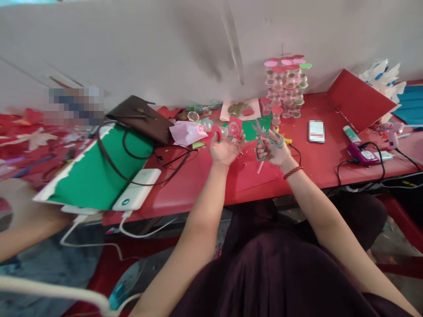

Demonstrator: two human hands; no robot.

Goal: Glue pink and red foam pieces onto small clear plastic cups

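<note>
I read the left hand (228, 150) palm-up, apparently grasping plastic cups (233, 129); right hand (275, 152) grips scissors (258, 130). Right of the scissors: phone (316, 131); farther back, cup tower (287, 90).

Scissors (259, 133): grey-green handles, silvery blades. Clear cups (233, 128): transparent, marked by a red disc (217, 130). Stacked tower (287, 90): clear tiers, topped in pink, red and light green. Table (313, 165): uniformly red. Wall (132, 44): grey. Bag (140, 116): dark brown. Large sheet (92, 167): solid green — ragged white border. Power bank (137, 189): white, with a small dark-green round mark. Crumpled wrap (187, 133): pale pink. Glue gun (392, 134): pale pink. Garment (264, 273): dark plum. Bracelet (293, 172): reddish-brown — beaded pattern.
</note>
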